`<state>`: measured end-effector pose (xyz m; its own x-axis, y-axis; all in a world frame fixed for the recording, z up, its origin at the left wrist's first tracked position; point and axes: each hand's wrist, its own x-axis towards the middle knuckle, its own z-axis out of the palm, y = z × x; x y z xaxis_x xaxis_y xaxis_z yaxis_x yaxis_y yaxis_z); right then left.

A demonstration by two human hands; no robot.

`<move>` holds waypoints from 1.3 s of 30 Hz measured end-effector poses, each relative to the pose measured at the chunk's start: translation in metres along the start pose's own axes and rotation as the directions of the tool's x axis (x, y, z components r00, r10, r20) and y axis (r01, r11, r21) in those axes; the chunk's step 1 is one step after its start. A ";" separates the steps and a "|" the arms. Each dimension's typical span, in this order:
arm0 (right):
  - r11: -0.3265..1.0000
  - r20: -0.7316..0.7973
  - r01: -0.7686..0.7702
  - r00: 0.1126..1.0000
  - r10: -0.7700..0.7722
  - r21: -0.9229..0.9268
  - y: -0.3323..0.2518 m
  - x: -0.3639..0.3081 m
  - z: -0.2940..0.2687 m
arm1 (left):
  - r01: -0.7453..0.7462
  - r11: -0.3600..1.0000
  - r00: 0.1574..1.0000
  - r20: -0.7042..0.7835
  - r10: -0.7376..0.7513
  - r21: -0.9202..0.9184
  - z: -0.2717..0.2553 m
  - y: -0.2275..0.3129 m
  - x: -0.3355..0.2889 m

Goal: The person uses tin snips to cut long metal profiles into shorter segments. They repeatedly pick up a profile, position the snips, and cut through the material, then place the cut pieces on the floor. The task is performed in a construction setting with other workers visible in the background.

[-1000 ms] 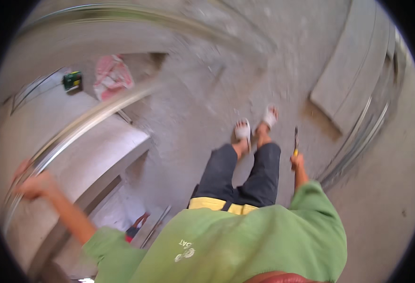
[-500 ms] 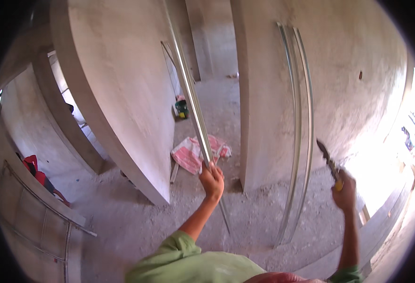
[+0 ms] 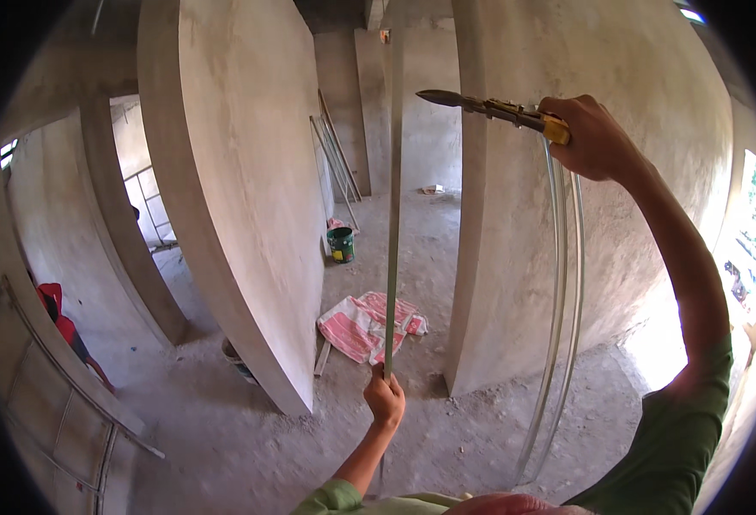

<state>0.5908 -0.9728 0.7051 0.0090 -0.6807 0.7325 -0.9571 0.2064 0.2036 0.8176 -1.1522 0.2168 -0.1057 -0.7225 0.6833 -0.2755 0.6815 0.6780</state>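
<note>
Metal strip [image 3: 392, 197] stands upright at frame centre, left hand [image 3: 385, 400] clenched around its lower end. Right hand [image 3: 591, 136], upper right, fingers closed on yellow-handled snips [image 3: 489, 107], blades pointing left toward the strip, apart from it. Striped cloth [image 3: 362, 324] and green bucket [image 3: 340, 245] lie on the floor [image 3: 481, 429] behind.

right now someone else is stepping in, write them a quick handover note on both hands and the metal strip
Left hand: closed around the long metal strip near its lower part, holding it upright.
Right hand: raised high, gripping yellow-handled snips, blades pointing left toward the strip but apart from it.
Nearby: two more strips lean on the concrete wall; a striped cloth and green bucket sit on the floor.
Done: strip lifted and steadied. Left: no cut visible yet.
</note>
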 end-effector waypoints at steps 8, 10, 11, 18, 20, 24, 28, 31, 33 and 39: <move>1.000 0.055 0.026 0.998 -0.025 -0.014 0.003 0.010 0.012 | 0.075 0.997 0.995 -0.064 -0.077 -0.036 0.003 0.035 0.001; 0.999 0.046 0.038 0.998 -0.037 -0.018 0.004 0.013 0.015 | 0.085 0.995 0.994 -0.061 -0.088 -0.053 0.002 0.035 0.000; 0.999 0.048 0.039 0.998 -0.038 -0.021 0.006 0.014 0.016 | 0.090 0.994 0.995 -0.040 -0.093 -0.064 0.003 0.035 0.001; 0.995 -0.027 0.088 0.996 -0.086 0.047 0.024 0.015 0.038 | 0.034 0.996 0.999 -0.002 -0.035 -0.076 0.011 0.028 0.001; 0.996 -0.050 0.071 0.996 -0.068 0.054 0.027 0.014 0.041 | 0.037 0.997 0.999 0.013 -0.036 -0.068 0.013 0.031 0.003; 0.997 0.002 0.006 1.000 -0.006 0.076 0.018 0.014 0.044 | 0.029 0.999 0.999 0.016 -0.029 -0.021 0.008 0.026 -0.002; 0.980 -0.061 0.132 0.990 -0.124 0.151 0.026 0.010 0.046 | -0.044 0.999 0.998 -0.052 0.043 -0.013 0.007 0.031 -0.006; 0.985 -0.023 0.087 0.996 -0.084 0.152 0.028 0.011 0.045 | -0.024 0.999 0.999 -0.038 0.023 -0.024 0.008 0.031 -0.004; 0.989 -0.011 0.077 0.997 -0.076 0.128 0.031 0.009 0.044 | -0.004 1.000 1.000 -0.011 0.004 -0.018 0.011 0.030 -0.004; 0.992 0.130 0.026 0.991 -0.042 0.124 0.030 0.002 0.041 | 0.024 1.000 1.000 -0.006 -0.025 -0.017 0.014 0.023 -0.003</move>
<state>0.5497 -0.9969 0.6858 0.0113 -0.7746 0.6323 -0.9850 0.1003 0.1404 0.7982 -1.1357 0.2266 -0.0935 -0.7383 0.6679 -0.2618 0.6655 0.6990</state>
